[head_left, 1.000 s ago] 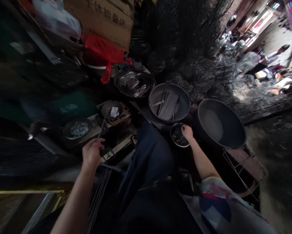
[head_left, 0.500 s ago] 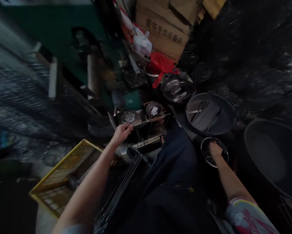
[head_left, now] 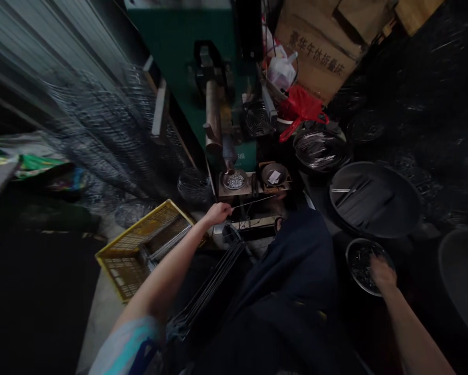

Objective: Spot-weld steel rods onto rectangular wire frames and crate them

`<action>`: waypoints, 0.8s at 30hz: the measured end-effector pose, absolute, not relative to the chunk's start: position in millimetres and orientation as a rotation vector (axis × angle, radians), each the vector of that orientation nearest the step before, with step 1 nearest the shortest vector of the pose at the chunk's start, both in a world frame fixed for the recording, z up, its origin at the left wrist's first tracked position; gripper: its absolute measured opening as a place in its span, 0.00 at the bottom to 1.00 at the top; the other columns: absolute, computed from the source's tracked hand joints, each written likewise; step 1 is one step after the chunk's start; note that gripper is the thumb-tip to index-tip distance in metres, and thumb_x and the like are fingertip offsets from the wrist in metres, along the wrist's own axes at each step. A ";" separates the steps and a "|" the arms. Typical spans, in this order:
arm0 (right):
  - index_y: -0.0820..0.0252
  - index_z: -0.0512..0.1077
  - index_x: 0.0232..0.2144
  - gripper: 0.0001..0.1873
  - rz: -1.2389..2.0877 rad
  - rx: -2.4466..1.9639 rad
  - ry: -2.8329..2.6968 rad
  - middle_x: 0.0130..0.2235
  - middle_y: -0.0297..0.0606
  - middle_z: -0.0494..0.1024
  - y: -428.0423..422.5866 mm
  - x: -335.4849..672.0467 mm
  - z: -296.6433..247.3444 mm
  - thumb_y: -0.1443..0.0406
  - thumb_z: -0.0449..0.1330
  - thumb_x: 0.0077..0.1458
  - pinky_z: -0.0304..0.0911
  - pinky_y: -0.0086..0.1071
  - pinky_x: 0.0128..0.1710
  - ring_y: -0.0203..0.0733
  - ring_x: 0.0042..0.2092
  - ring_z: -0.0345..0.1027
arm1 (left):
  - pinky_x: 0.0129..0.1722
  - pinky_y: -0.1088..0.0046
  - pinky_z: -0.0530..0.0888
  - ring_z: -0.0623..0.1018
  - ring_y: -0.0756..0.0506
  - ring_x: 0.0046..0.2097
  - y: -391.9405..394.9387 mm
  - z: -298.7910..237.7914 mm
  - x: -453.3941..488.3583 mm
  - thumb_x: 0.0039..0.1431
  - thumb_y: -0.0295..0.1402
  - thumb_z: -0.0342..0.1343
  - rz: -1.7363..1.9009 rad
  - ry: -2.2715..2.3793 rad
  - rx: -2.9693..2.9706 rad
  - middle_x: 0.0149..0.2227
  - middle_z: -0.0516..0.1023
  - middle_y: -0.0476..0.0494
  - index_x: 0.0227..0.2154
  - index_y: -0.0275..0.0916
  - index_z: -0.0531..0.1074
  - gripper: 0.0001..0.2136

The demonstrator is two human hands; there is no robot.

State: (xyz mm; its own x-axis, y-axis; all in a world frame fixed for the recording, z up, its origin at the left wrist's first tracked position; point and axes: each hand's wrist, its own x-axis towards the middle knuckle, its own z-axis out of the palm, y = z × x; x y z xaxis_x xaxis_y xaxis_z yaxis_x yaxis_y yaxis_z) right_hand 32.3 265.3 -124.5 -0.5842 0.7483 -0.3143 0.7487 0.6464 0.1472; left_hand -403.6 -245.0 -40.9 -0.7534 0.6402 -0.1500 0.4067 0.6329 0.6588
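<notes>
My left hand point(head_left: 219, 213) is closed around one end of a thin metal rod point(head_left: 253, 202), which points right, below a small dish of shiny metal bits point(head_left: 234, 180). My right hand point(head_left: 383, 273) reaches into a round metal bowl point(head_left: 359, 285) of small dark metal pieces; motion smears its fingers, so their grip is unclear. Under my left forearm is a yellow plastic crate point(head_left: 119, 251) with metal rods inside. A bundle of long metal rods point(head_left: 210, 284) lies between that forearm and my dark-clothed leg.
A green machine point(head_left: 171, 57) with a thick metal arm point(head_left: 213, 112) stands ahead. Right of the dish is a small bowl point(head_left: 281, 175) holding a white scrap. A wide dark pan point(head_left: 398, 200) with flat strips, a red plastic bag point(head_left: 302, 107) and a cardboard box point(head_left: 316, 67) lie to the right.
The view has swung left, so the surroundings appear farther right. My left hand has drawn back from the dish, and the rod now shows in it. My right hand remains in the bowl.
</notes>
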 end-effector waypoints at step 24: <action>0.61 0.70 0.23 0.22 -2.316 0.646 2.275 0.19 0.32 0.72 -40.6 -269.3 5.4 0.48 0.65 0.43 0.56 0.23 0.13 0.34 0.18 0.66 | 0.24 0.77 0.57 0.60 0.53 0.22 -288.3 18.0 -323.2 0.63 0.38 0.47 1.375 2.894 0.712 0.18 0.58 0.54 0.20 0.38 0.63 0.17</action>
State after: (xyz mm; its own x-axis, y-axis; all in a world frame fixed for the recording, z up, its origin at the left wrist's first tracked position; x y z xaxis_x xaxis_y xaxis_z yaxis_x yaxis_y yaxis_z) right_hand -269.3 -40.6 5.4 -0.9102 0.3834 -0.1563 0.1494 -0.0479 -0.9876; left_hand -323.2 -288.3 18.0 -0.8964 0.3223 0.3042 0.4394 0.5569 0.7048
